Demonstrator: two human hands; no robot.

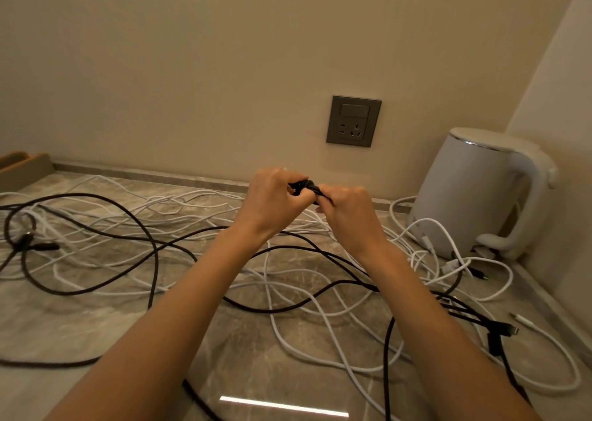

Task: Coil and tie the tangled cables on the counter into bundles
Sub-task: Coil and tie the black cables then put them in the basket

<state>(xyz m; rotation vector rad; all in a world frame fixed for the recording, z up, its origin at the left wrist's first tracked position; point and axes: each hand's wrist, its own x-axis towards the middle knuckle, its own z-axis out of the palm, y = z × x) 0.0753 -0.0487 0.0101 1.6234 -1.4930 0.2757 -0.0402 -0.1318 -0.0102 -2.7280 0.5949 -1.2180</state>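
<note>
Left hand [275, 196] and right hand [347, 207] both pinch black cable [306, 186], raised above surface [80, 324]. White cables [179, 209] sprawl there, tangled. I judge task barely begun: no finished bundle visible.

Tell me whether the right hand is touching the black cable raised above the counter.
Touching. The head view shows the right hand with fingers curled round the black cable, and the left hand grips its other side.

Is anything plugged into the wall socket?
No, the socket shows bare holes with no plug in it.
</note>
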